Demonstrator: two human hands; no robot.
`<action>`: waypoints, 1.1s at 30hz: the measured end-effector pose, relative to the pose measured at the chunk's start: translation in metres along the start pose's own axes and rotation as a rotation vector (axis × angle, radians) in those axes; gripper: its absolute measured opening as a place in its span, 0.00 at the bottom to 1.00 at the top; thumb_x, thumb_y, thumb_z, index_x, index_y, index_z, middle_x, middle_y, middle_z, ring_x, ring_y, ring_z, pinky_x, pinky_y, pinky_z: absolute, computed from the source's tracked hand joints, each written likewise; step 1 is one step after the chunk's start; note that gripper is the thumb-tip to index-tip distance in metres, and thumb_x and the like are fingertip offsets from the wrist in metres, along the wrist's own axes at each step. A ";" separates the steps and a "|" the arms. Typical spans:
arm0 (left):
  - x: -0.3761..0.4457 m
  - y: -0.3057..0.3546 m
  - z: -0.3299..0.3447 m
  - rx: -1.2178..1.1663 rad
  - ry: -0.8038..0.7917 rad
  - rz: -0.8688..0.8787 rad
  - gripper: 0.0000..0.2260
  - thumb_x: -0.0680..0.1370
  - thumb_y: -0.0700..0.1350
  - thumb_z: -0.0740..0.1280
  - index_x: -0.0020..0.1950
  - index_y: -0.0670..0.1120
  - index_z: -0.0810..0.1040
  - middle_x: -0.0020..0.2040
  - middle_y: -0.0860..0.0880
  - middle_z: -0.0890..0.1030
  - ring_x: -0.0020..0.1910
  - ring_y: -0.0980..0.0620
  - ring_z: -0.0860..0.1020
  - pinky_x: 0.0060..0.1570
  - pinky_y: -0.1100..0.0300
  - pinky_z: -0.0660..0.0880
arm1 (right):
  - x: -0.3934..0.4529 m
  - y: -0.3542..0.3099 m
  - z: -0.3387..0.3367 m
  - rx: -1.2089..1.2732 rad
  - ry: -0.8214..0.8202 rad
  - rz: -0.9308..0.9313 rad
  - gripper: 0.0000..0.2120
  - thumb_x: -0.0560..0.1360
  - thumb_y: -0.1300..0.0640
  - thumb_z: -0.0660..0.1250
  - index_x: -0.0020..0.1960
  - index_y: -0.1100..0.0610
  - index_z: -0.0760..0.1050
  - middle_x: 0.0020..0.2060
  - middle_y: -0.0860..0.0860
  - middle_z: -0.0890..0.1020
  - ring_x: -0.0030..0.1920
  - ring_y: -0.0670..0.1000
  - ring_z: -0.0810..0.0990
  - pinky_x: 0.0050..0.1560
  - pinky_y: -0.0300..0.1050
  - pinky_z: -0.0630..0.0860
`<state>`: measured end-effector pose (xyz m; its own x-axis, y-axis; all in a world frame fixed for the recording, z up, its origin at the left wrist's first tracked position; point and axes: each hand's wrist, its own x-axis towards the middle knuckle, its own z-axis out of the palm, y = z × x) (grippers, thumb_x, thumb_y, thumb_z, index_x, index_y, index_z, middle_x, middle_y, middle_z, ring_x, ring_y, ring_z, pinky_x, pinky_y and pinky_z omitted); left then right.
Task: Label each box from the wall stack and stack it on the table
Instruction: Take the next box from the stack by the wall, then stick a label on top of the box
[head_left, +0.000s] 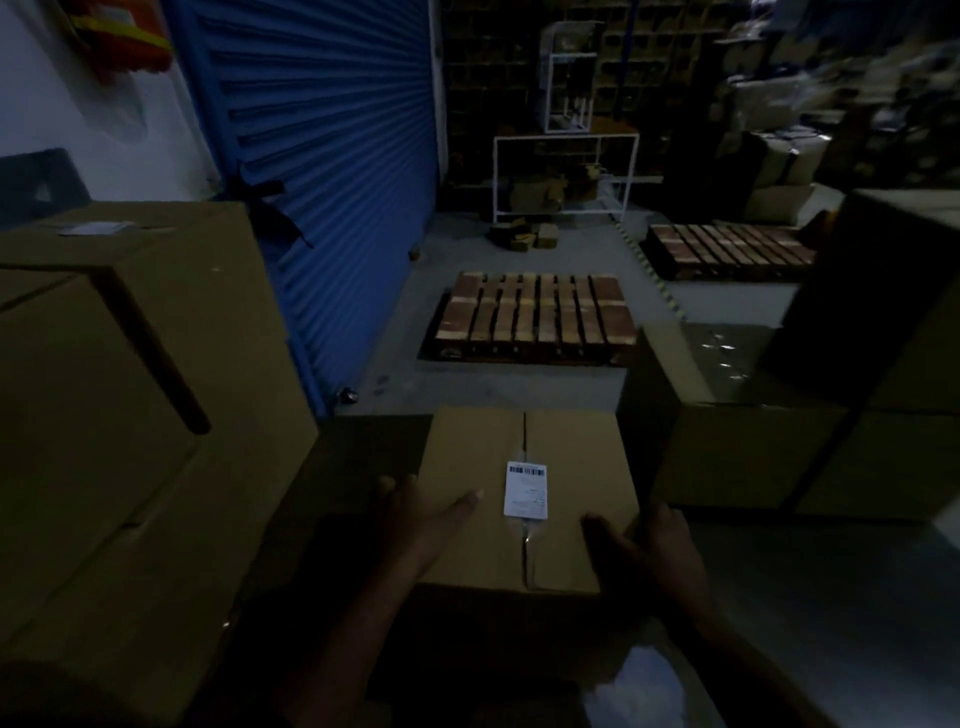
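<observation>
Here, both hands on labelled box (524, 499).

A white label (525, 490) is stuck on the top of the small cardboard box (566, 467), just right of its taped centre seam. A row of barcodes is printed along the label's upper edge, and faint lines of print are seen beneath it, but nothing on it can be read: the picture is too dark and the type too small. A second pale label (96, 227) is seen on top of the large box (156, 338) at the left; it is blurred and no print can be made out on it. No other text, brand, number or sign can be read anywhere in the view.
</observation>
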<state>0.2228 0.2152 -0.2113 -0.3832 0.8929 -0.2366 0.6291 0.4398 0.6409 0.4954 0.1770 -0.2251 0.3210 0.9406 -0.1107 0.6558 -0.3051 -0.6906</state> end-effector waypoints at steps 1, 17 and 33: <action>-0.014 0.011 0.013 0.012 -0.010 0.030 0.48 0.68 0.73 0.75 0.80 0.49 0.67 0.81 0.43 0.59 0.77 0.40 0.65 0.71 0.45 0.69 | -0.008 0.014 -0.018 0.008 0.022 0.018 0.34 0.70 0.31 0.70 0.64 0.54 0.69 0.59 0.52 0.72 0.52 0.51 0.75 0.50 0.52 0.79; -0.174 0.133 0.184 0.143 -0.221 0.410 0.68 0.54 0.82 0.72 0.85 0.52 0.51 0.81 0.45 0.57 0.80 0.40 0.57 0.78 0.38 0.58 | -0.101 0.201 -0.142 0.151 0.353 0.270 0.30 0.69 0.33 0.73 0.53 0.55 0.67 0.49 0.53 0.77 0.44 0.52 0.77 0.40 0.48 0.74; -0.127 0.175 0.223 0.283 -0.243 0.671 0.59 0.57 0.85 0.61 0.81 0.55 0.57 0.78 0.44 0.65 0.77 0.40 0.64 0.78 0.37 0.53 | -0.027 0.179 -0.145 -0.483 0.328 -0.239 0.17 0.74 0.44 0.67 0.60 0.50 0.76 0.54 0.50 0.75 0.54 0.54 0.71 0.50 0.49 0.68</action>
<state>0.5329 0.2002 -0.2320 0.2804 0.9591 -0.0376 0.8361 -0.2249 0.5004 0.7030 0.0751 -0.2417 0.2699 0.9199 0.2844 0.9452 -0.1969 -0.2604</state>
